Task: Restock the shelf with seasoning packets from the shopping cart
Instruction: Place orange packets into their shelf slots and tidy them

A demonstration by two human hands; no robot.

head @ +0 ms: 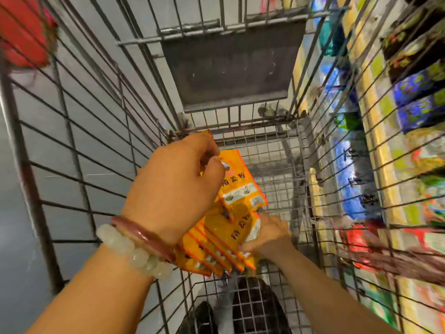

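The seasoning packets (231, 227) are yellow with orange edges and dark lettering, and I have a fanned bundle of them between my two hands, inside the shopping cart (91, 131) and above its wire floor. My left hand (173, 186) has its fingers curled round the top of the bundle — thumb and fingertips pinching the uppermost packet (240, 184), which tilts up and away from the rest. My right hand (269, 235) sits lower and to the right, fingers wrapped round the bottom edge of the stack, where several packets overlap like cards. On my left wrist I wear a reddish bangle (142, 235) and, just behind it, a bracelet of pale beads (130, 251). The cart's wire sides rise steeply around my arms, and a grey flap (231, 68) hangs at its far end. To the right, through the mesh, stands the shelf (385, 145) — yellow edges, rows of blue, green and red packages, all too blurred to read. A red shape (21, 32) sits at the upper left beyond the wire.
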